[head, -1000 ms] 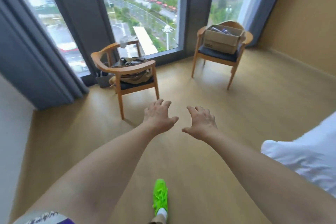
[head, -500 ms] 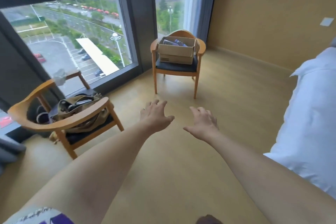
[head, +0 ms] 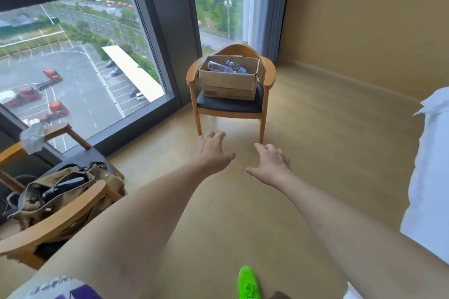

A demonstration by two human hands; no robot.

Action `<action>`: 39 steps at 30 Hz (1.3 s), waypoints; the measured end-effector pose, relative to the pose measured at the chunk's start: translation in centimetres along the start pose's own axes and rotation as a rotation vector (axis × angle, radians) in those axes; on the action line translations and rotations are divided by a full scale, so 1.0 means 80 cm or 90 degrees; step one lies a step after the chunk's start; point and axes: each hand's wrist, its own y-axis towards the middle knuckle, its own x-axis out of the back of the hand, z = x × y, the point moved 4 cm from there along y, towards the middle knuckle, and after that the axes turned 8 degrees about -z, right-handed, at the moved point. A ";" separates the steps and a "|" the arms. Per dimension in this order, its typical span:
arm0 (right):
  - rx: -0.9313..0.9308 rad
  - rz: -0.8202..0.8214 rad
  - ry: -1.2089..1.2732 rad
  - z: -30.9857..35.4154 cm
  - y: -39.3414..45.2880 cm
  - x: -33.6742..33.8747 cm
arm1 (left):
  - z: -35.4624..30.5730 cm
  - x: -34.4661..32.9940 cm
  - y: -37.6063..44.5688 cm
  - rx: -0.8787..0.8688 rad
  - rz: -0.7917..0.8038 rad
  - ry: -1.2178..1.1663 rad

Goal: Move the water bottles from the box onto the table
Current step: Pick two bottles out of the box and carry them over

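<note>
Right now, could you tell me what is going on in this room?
A person is facing a wooden chair by the window with both arms stretched out. The left hand and the right hand are open and hold nothing. On the chair's dark seat sits an open cardboard box, with water bottles lying inside; how many cannot be told. No bottle has been taken out yet, and no table shows clearly in view. A second chair on the left holds a tan bag.

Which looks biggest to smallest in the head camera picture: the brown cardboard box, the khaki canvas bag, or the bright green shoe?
1. Khaki canvas bag, though it sits nearer the camera, so its true size is unsure.
2. Brown cardboard box.
3. Bright green shoe, partly cut off at the bottom edge.
</note>
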 end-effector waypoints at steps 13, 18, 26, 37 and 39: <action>-0.001 0.038 -0.010 0.007 0.298 -0.008 | 0.011 -0.059 0.299 0.031 0.049 -0.028; -0.010 0.025 -0.023 0.031 0.457 -0.008 | 0.017 -0.080 0.460 0.006 0.039 -0.028; -0.052 0.017 -0.013 0.071 0.670 0.016 | 0.017 -0.052 0.701 -0.032 0.034 0.021; -0.039 0.080 -0.025 0.097 0.903 -0.023 | 0.053 -0.105 0.910 -0.001 0.123 0.016; -0.038 0.093 -0.019 0.098 0.956 -0.035 | 0.061 -0.116 0.957 0.009 0.125 0.021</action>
